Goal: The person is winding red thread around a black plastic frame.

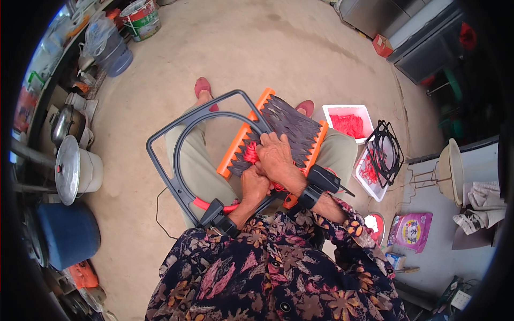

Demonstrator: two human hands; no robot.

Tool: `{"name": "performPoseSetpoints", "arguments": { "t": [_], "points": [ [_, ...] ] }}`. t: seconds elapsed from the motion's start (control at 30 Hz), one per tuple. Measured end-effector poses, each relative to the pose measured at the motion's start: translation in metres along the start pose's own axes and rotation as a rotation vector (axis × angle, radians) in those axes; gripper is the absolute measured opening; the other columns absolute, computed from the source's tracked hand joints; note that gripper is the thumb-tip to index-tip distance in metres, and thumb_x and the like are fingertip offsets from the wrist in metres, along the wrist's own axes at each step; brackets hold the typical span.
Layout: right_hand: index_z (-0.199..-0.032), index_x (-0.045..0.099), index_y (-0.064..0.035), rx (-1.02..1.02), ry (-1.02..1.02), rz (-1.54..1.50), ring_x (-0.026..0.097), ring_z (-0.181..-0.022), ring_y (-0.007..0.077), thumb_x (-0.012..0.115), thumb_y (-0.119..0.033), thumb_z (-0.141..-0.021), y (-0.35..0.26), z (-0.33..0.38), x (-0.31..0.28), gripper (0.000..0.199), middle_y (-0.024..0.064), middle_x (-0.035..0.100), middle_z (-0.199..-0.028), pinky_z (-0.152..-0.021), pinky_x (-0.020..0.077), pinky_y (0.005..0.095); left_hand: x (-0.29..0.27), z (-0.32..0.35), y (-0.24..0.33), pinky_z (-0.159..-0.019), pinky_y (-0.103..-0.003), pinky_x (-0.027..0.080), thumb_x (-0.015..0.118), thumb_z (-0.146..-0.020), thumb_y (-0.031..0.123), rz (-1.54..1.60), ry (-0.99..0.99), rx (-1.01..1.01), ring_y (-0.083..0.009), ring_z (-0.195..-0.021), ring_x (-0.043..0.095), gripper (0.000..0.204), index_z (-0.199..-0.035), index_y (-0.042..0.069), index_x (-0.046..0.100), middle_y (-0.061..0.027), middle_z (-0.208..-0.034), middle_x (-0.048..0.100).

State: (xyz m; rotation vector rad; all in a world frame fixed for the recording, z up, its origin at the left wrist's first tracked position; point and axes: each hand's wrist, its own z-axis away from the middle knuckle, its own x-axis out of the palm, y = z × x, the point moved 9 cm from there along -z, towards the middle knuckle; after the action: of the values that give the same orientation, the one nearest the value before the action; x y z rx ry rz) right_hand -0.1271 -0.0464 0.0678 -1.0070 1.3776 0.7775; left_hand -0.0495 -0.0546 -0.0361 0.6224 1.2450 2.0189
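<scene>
The person sits with a toothed panel [292, 122], dark between two orange bars, across the lap, and a grey frame [178, 191] with a round inner ring leans over it. The red cord [250, 153] lies bunched on the panel's dark teeth, right beside both hands. From here I see the right hand [277, 159] bent over the bunch, fingers curled down, and the left hand [255, 185] tucked just below it, its fingers folded in. The fingertips are hidden, so I can't tell whether either hand is clamped on the cord. It looks light, soft and limp, perhaps slippery, and likely to tangle; I'd pinch it close to the bunch, clear of the teeth. More red cord fills a white tub [367, 115] on the floor [300, 53].
</scene>
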Motion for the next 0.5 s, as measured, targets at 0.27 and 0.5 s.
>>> {"name": "performPoseSetpoints", "arguments": {
  "t": [0.27,0.5],
  "points": [
    [-0.1,0.064,-0.0059,0.382,0.104,-1.578,0.06,-0.096,0.0196,0.058,-0.02,-0.086,0.043,-0.012,0.004,0.021,0.0044,0.064,-0.097,-0.085,0.0451,0.0368,0.006,-0.004,-0.006,-0.035,-0.026,0.042,0.066,-0.078,0.003,0.034,-0.021,-0.081,-0.0124,-0.043,0.056,0.013,-0.073,-0.002,0.055,-0.0099,-0.062,0.062],
    [-0.097,0.053,-0.007,0.58,0.452,-2.109,0.047,-0.052,0.0107,0.051,-0.028,-0.095,0.133,0.117,-0.14,0.021,-0.0009,0.047,-0.069,-0.042,0.0396,0.0228,-0.006,-0.011,-0.005,-0.035,-0.025,0.039,0.064,-0.079,0.002,0.154,0.016,-0.066,-0.0114,-0.041,0.053,0.012,-0.078,-0.001,0.052,-0.0081,-0.055,0.058]
  ]
}}
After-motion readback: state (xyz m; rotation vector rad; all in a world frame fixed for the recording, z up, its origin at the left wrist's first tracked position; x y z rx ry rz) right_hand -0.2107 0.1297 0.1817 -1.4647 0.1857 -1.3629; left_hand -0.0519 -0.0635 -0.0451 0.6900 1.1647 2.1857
